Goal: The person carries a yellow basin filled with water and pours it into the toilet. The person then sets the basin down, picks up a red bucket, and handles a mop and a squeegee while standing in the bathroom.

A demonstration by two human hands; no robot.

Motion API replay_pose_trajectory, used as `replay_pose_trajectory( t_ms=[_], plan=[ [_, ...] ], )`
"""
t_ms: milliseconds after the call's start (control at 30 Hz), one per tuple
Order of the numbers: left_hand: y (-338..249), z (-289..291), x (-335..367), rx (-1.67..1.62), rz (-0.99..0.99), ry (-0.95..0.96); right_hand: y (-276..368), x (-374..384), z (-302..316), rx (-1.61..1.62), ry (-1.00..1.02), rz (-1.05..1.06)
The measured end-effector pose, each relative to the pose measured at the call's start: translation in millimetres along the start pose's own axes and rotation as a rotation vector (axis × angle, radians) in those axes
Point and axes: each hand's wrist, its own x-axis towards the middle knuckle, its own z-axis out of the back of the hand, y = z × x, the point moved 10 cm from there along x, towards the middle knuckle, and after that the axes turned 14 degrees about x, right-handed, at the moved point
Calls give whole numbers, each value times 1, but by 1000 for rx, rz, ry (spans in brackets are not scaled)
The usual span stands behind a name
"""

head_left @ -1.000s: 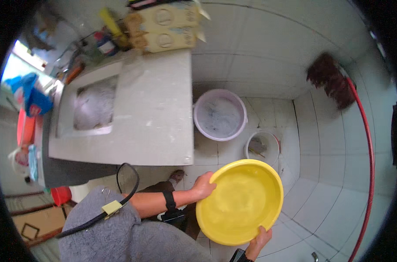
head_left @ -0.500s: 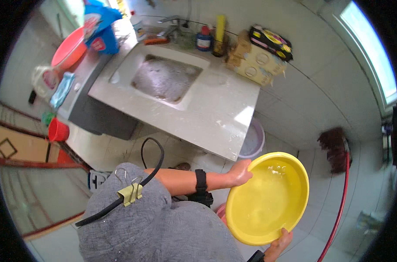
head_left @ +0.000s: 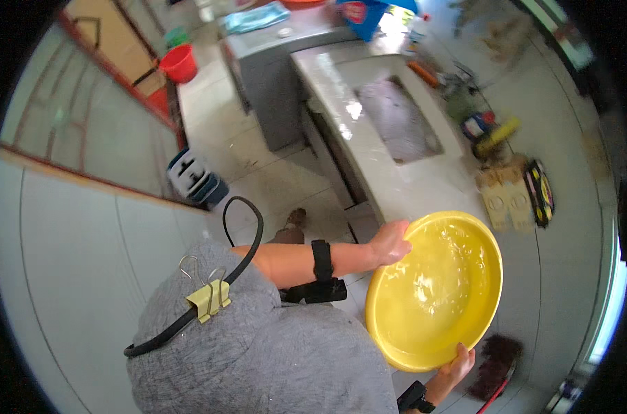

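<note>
Between my two hands hangs a round yellow basin with water in it, glints of light showing on the surface. My left hand is closed on its upper left rim. At the lower right rim, my right hand grips with the thumb over the edge; its other fingers are hidden behind the basin. The basin's far side is near the end of the light counter. Set in that counter is a sink with a greyish, shiny inside.
A red cup stands at the upper left, near a blue cloth. Bottles and boxes line the counter's wall side. A dark mop head is at the lower right. A black-and-white bin-like thing stands at left.
My view has turned to the right, so the counter and sink appear rotated. The basin stays in both hands, now nearer the counter's end, and its water ripples more.
</note>
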Motion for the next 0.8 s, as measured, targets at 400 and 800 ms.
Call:
replay_pose_trajectory(
  t_ms=[400, 800],
  plan=[
    [123, 224, -50, -494, 204, -434, -47, 35, -294, 0, 388, -205],
    [235, 461, -156, -656, 269, -1021, -148, -62, -623, -61, 921, -245]
  ],
)
